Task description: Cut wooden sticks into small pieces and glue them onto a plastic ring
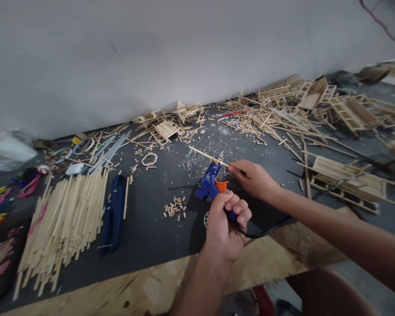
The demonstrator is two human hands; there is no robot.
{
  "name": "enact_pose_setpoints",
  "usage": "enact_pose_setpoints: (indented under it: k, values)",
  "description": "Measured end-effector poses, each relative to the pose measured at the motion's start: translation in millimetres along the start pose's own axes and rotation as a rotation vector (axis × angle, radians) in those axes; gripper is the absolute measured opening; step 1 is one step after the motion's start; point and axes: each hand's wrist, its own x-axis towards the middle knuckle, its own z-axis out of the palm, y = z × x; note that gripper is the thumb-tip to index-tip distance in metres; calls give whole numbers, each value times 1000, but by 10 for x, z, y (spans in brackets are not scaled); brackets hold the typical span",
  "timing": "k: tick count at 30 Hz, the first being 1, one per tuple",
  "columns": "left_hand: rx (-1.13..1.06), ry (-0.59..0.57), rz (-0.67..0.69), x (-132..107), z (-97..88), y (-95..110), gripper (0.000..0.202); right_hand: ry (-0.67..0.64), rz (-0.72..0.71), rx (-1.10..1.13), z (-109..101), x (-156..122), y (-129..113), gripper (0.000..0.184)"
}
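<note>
My left hand (226, 226) is wrapped round the handle of a blue hot glue gun (208, 182) with an orange trigger (221, 186). Its black cord trails off to the right below my wrist. Between the fingertips of my right hand (252, 175) is a thin wooden stick (206, 154), pointing away to the left. The stick passes right by the gun's nozzle; whether they touch I cannot tell. Left of the gun lies a small heap of short cut stick pieces (175, 208). A little ring of stick pieces (149, 159) lies farther back.
A bundle of long sticks (67, 215) lies at the left beside a dark blue cutter tool (114, 210). Clear glue sticks (110, 151) are behind it. Small stick-built models (349, 173) and loose offcuts (260, 120) spread over the back and right. A wall (171, 52) closes the far side.
</note>
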Motion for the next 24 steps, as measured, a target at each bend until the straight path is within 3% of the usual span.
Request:
enact_pose_setpoints:
  k: [8,18,24]
  values:
    - [-35,-51,20,7,-30,0,26,63,-7,56,74,6,-14,28]
    - [-16,-73,41,1,-23,-7,28,141,97,68,84,43,84,31]
    - [205,-94,122,-32,-28,-75,27,229,277,31,-71,91,255,35]
